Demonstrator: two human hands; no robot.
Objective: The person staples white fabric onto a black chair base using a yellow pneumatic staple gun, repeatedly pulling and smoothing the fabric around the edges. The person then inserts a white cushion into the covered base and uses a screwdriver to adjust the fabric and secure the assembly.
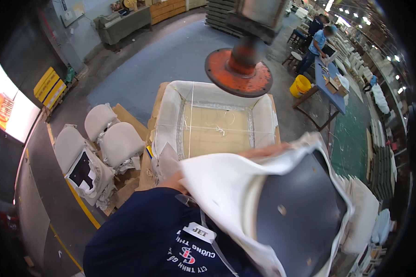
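Note:
Tilted up close to my body is a chair seat (300, 207), a dark board with loose white fabric round its edges. My left hand (173, 182) grips the fabric at its left corner, the fingers partly hidden. Along the far edge, my right hand (266, 151) is closed on the seat, blurred and mostly covered by it. Just beyond lies an open-topped, white padded box (198, 88) with white strings crossed over it and a tan bottom. Above the box's far side hangs a round orange press plate (238, 74).
Several grey upholstered seats (122, 141) are piled on cardboard at the left. More pale seats (361, 212) stand at the right. A blue worktable (330, 94) and a yellow bucket (301, 86) are at the far right, with two people nearby. Yellow lines mark the floor at left.

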